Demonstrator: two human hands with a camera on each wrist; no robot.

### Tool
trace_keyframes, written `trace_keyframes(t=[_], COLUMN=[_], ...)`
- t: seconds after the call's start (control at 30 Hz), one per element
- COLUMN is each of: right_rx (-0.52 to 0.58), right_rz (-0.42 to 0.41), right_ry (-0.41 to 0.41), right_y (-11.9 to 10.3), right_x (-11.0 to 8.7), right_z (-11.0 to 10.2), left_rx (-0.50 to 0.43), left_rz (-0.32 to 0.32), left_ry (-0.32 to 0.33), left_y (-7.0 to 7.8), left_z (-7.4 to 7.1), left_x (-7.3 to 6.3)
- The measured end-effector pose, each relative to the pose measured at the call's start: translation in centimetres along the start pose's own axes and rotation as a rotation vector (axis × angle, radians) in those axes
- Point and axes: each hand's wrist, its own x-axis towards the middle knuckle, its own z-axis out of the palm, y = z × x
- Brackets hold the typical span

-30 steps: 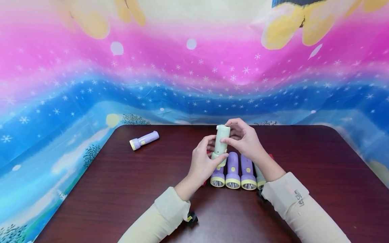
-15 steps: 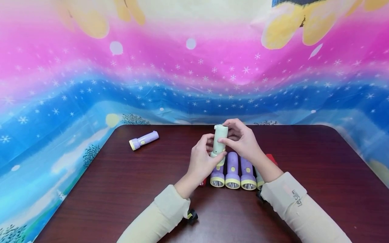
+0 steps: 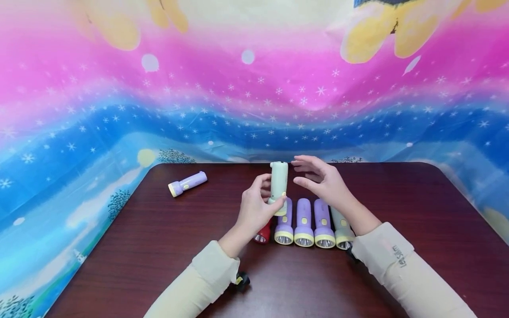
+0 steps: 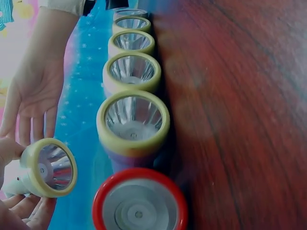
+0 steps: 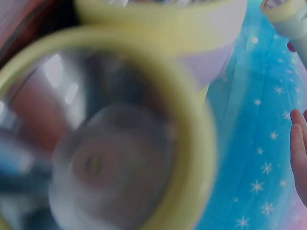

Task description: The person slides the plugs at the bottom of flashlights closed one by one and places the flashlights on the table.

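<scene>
My left hand (image 3: 256,205) holds a pale green flashlight (image 3: 279,181) near its head, body upright, above the table. In the left wrist view the fingers and thumb grip that flashlight (image 4: 50,167) around its yellow-rimmed head, with the lens showing. Just to its right, apart from it, my right hand (image 3: 328,183) has its fingers extended and nothing in them. Below the hands stands a row of flashlights: a red one (image 3: 262,233) on the left, then purple ones (image 3: 304,221), then a grey-green one (image 3: 341,225), partly behind the right wrist.
A lone purple flashlight (image 3: 188,183) lies at the far left of the dark wooden table (image 3: 159,256). A patterned cloth (image 3: 246,101) hangs behind the table. In the right wrist view a yellow-rimmed flashlight head (image 5: 192,143) looms close and blurred.
My right hand has let go of the pale green flashlight and drawn away to the right. The left hand has carried it slightly leftward, uncovering more of the red flashlight.
</scene>
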Motion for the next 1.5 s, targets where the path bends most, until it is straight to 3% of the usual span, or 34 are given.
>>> trace_keyframes(t=[0.43, 0.6, 0.83, 1.13, 1.5], right_rx=[-0.14, -0.169, -0.317, -0.468, -0.467], right_rz=[0.051, 0.049, 0.052, 0.016, 0.026], right_ry=[-0.024, -0.058, -0.13, -0.273, -0.345], right_y=[2.4, 3.2, 4.2, 5.1, 5.7], right_x=[-2.6, -4.0, -6.0, -8.0, -8.2], right_z=[-4.3, -5.5, -6.3, -5.6, -5.3], left_rx=[-0.076, -0.04, -0.021, 0.011, 0.003], left_rz=[-0.054, -0.081, -0.147, -0.258, -0.378], left_ry=[0.03, 0.05, 0.047, -0.012, -0.12], left_y=[-1.6, -2.3, -3.1, -4.1, -5.2], left_z=[-2.1, -3.2, -4.6, -6.2, -6.6], left_x=[0.4, 0.4, 0.0, -0.8, -1.1])
